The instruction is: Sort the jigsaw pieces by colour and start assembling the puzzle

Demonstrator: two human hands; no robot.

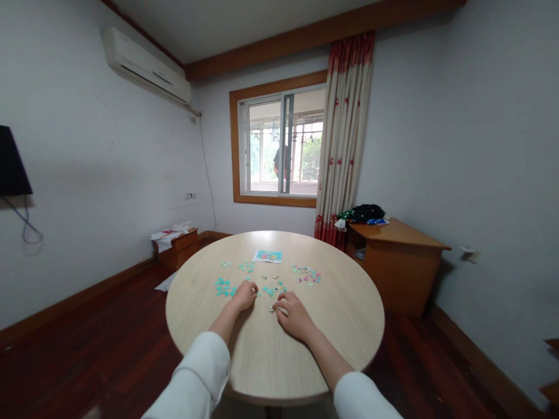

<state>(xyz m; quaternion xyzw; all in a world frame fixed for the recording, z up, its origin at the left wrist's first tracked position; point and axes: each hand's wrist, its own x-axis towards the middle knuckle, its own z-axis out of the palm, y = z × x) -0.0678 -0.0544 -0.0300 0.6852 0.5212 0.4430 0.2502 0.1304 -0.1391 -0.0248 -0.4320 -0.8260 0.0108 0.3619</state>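
Observation:
On the round table, small jigsaw puzzle pieces lie in several loose groups. My left hand rests over the table with its fingers curled down around a puzzle piece, mostly hidden at the fingertips. To its right, my right hand pinches a small puzzle piece at the tabletop. Teal pieces lie to the left of my left hand. More blue-green pieces sit between and just beyond both hands. Pink and green pieces are spread farther right. Behind them lies a printed picture sheet with a turquoise background.
The pale round table has a curved edge on all sides. A wooden desk with a dark clothes pile stands at the back right, a low cabinet at the back left. Through the window, a person is visible.

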